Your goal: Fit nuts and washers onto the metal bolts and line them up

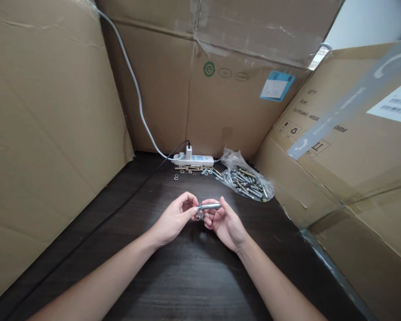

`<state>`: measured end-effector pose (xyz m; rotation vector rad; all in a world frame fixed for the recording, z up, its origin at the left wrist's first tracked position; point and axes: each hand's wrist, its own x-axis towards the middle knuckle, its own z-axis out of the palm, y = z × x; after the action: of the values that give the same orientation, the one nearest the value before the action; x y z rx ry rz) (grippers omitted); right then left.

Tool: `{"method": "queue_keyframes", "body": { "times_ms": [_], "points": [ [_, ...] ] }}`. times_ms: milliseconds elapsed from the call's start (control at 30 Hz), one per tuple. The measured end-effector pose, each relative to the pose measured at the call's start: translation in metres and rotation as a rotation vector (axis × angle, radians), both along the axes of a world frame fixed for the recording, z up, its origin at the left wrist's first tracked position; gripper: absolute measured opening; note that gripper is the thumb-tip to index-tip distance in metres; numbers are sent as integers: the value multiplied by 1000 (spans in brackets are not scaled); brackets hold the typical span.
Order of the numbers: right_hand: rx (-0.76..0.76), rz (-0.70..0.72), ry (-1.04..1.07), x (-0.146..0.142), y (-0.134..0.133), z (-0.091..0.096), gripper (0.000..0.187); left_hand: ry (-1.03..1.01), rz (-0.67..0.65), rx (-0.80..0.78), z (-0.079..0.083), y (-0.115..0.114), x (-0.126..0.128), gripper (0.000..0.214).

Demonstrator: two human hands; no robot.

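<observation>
One metal bolt: seen from the head view, it was held up above the dark table, lying nearly level, its thin end to the left and its thick silvery part to the right.
Left hand: thumb and forefinger were pinched on the thin end, I judged for fine control; the other fingers curled in behind.
Small ring: it showed just under the left fingertips; whether nut or washer, I couldn't tell.
Right hand: it gripped the thick part, thumb at the right end and fingers bent beneath, apparently to steady it against the other hand.
Arms: the left forearm reached in from near left, the right forearm from near right, meeting mid-table; both wrists looked relaxed, palms turned towards each other.
Clear bag: it lay far right, its bolts probably bundled there so they wouldn't roll.
Loose rods: they lay in front of the power strip, two rings just beside them on the near side, perhaps set within easy reach.
Black cable: it ran from the strip's white plug towards near left, clear of the working hands.
</observation>
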<state>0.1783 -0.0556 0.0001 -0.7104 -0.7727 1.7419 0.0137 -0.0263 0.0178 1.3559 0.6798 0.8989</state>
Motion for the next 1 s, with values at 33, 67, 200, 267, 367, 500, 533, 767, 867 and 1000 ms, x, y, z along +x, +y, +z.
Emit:
{"method": "queue_keyframes", "body": {
  "times_ms": [33,67,200,267,367,500,533,767,867,1000],
  "points": [
    [0,4,1,0,0,0,41,-2,-6,-1,0,0,0,19],
    [2,9,2,0,0,-1,41,-4,-10,-1,0,0,0,20],
    [10,16,-21,0,1,-1,42,12,13,15,0,-2,1,21],
    [15,30,-31,0,1,-1,42,24,38,40,0,-3,2,20],
    [28,55,-40,0,0,0,44,78,73,119,-2,-6,3,16],
    [46,61,-46,0,-1,0,43,209,98,253,-6,-9,2,11],
    [51,62,-46,0,-1,0,41,228,97,271,-6,-9,2,11],
    [91,44,-172,1,-3,1,21,245,62,283,-7,-10,0,14],
    [123,21,-304,1,-3,0,20,261,50,278,-7,-10,1,14],
    [169,-50,-460,1,-2,-3,20,348,61,334,-11,-8,0,13]
  ]
}}
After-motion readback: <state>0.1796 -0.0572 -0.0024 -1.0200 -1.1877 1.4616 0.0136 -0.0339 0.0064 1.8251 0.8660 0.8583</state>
